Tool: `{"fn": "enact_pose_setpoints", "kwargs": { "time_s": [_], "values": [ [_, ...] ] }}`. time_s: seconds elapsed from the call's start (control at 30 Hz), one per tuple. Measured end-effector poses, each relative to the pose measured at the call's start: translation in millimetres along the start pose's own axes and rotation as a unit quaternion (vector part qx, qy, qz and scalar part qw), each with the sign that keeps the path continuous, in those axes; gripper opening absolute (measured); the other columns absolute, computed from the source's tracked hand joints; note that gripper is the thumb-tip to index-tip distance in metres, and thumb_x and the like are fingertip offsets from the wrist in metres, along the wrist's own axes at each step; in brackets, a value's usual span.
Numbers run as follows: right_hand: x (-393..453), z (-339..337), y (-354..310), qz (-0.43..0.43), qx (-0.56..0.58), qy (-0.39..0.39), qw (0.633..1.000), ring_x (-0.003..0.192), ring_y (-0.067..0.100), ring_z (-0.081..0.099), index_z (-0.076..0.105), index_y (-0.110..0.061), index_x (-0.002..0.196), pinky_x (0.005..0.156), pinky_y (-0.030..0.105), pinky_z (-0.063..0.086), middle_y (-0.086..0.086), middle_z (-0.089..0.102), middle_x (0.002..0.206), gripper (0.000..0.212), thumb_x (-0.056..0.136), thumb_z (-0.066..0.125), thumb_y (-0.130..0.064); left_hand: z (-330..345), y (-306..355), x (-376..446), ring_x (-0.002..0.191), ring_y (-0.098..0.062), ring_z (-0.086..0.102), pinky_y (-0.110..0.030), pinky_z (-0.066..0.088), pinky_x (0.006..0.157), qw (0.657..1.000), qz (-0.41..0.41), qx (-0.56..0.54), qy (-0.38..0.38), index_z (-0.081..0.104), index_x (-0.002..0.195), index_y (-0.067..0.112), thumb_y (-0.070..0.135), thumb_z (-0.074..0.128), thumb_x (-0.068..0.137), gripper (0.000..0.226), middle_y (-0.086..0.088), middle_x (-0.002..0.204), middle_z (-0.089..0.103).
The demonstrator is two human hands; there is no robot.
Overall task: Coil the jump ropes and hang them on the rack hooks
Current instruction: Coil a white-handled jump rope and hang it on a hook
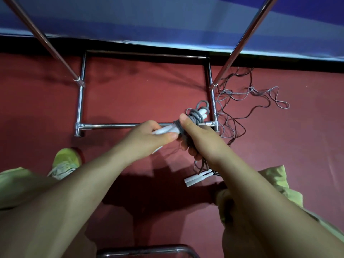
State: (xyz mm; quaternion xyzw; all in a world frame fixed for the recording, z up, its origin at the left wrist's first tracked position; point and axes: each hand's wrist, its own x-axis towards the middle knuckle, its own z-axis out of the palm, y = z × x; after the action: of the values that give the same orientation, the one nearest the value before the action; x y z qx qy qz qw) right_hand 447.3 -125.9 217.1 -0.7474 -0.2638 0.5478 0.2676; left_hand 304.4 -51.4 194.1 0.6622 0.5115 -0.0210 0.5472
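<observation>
Hands level above rack base (130, 125), left hand (149, 135) pinching white handles (167, 130), right hand (197, 135) gripping grey coiled rope (195, 116)

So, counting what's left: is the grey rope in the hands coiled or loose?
Coiled: the grey rope wraps in tight loops round its white handles.

You are looking down at a dark red floor (141, 97), dimly lit, with soft shadows pooled near its lower middle. Beyond the floor, a black baseboard strip (130, 46) runs across the view, and above that strip rises a blue wall (149, 17) with lighter and darker bands. At the bottom edge, nearest you on the floor, a curved chrome tube (145, 250) of some furniture shows.
</observation>
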Motion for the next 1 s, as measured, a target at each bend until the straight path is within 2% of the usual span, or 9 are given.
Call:
{"fn": "enact_pose_setpoints", "kwargs": {
  "time_s": [0.07, 0.23, 0.3, 0.37, 0.5, 0.57, 0.77, 0.83, 1.0],
  "values": [
    [-0.4, -1.0, -1.0, -0.006, 0.003, 0.013, 1.0, 0.044, 0.012, 0.037, 0.055, -0.015, 0.068, 0.044, 0.023, 0.028, 0.005, 0.051, 0.062, 0.048, 0.094, 0.044, -0.055, 0.9, 0.2, -0.9, 0.072, -0.012, 0.054, -0.03, 0.039, 0.063, 1.0, -0.01, -0.013, -0.006, 0.058, 0.091, 0.016, 0.045, 0.07, 0.077, 0.035, 0.001, 0.082, 0.063],
    [0.5, 1.0, 0.0, -0.063, 0.005, 0.034, 0.997, 0.042, 0.009, 0.025, 0.036, -0.022, 0.056, 0.05, 0.029, 0.022, -0.009, 0.032, 0.045, 0.045, 0.092, 0.044, -0.047, 2.7, -1.2, -4.5, 0.081, -0.01, 0.058, -0.023, 0.047, 0.075, 0.992, -0.015, -0.086, -0.087, 0.06, 0.087, 0.026, 0.062, 0.066, 0.074, 0.038, 0.008, 0.086, 0.064],
    [0.0, 1.0, -0.9, -0.084, 0.034, 0.033, 0.995, 0.043, 0.009, 0.023, 0.034, -0.023, 0.057, 0.05, 0.029, 0.02, -0.01, 0.028, 0.044, 0.041, 0.088, 0.042, -0.048, -0.2, 2.0, -10.1, 0.093, -0.02, 0.066, -0.042, 0.048, 0.095, 0.947, -0.09, -0.246, -0.186, 0.069, 0.091, 0.025, 0.073, 0.051, 0.073, 0.055, -0.002, 0.097, 0.072],
    [-1.7, -0.9, -2.2, -0.115, 0.051, 0.024, 0.992, 0.043, 0.007, 0.022, 0.034, -0.022, 0.058, 0.048, 0.024, 0.021, -0.011, 0.027, 0.045, 0.042, 0.095, 0.04, -0.04, 0.0, 2.4, -12.6, 0.083, -0.032, 0.068, -0.052, 0.045, 0.093, 0.887, -0.123, -0.342, -0.285, 0.075, 0.085, 0.014, 0.08, 0.032, 0.065, 0.081, -0.019, 0.09, 0.071],
    [-7.1, -2.0, -4.7, -0.165, 0.103, 0.004, 0.981, 0.042, 0.005, 0.021, 0.032, -0.021, 0.058, 0.043, 0.018, 0.021, -0.013, 0.025, 0.046, 0.037, 0.09, 0.039, -0.038, 8.8, -4.3, -16.5, 0.06, -0.028, 0.062, -0.048, 0.052, 0.079, 0.775, -0.117, -0.491, -0.38, 0.074, 0.085, 0.004, 0.086, 0.023, 0.066, 0.099, -0.015, 0.071, 0.066],
    [-7.3, -2.2, -5.0, -0.181, 0.102, -0.011, 0.978, 0.044, 0.005, 0.021, 0.032, -0.021, 0.059, 0.044, 0.018, 0.021, -0.014, 0.025, 0.047, 0.034, 0.088, 0.038, -0.039, 10.6, -5.7, -19.3, 0.051, -0.018, 0.052, -0.043, 0.055, 0.074, 0.758, -0.103, -0.495, -0.413, 0.071, 0.081, 0.008, 0.084, 0.025, 0.068, 0.091, -0.006, 0.062, 0.058],
    [-3.8, -17.1, -5.4, -0.087, -0.086, -0.068, 0.99, 0.061, 0.019, 0.035, 0.05, -0.011, 0.079, 0.062, 0.033, 0.034, 0.012, 0.04, 0.068, 0.048, 0.103, 0.024, -0.045, 7.2, -0.3, -14.4, 0.039, -0.013, 0.033, -0.036, 0.045, 0.065, 0.88, -0.077, -0.364, -0.296, 0.059, 0.083, 0.009, 0.073, 0.023, 0.075, 0.074, -0.009, 0.059, 0.05],
    [-2.8, -17.8, -3.2, -0.063, -0.132, -0.077, 0.986, 0.062, 0.019, 0.041, 0.054, -0.012, 0.075, 0.064, 0.035, 0.037, 0.006, 0.047, 0.065, 0.055, 0.102, 0.02, -0.047, 8.6, -1.3, -14.6, 0.038, -0.013, 0.032, -0.033, 0.043, 0.063, 0.918, -0.06, -0.312, -0.238, 0.061, 0.086, 0.01, 0.07, 0.026, 0.075, 0.07, -0.008, 0.06, 0.056],
    [-1.1, -13.0, -3.7, -0.049, -0.173, -0.047, 0.983, 0.038, 0.003, 0.037, 0.052, -0.013, 0.069, 0.054, 0.025, 0.031, -0.012, 0.041, 0.039, 0.061, 0.101, 0.016, -0.051, 11.9, 2.8, -13.2, 0.034, -0.01, 0.036, -0.03, 0.044, 0.059, 0.953, -0.049, -0.25, -0.167, 0.061, 0.081, 0.012, 0.061, 0.025, 0.087, 0.061, -0.003, 0.055, 0.059]
  ]
}}
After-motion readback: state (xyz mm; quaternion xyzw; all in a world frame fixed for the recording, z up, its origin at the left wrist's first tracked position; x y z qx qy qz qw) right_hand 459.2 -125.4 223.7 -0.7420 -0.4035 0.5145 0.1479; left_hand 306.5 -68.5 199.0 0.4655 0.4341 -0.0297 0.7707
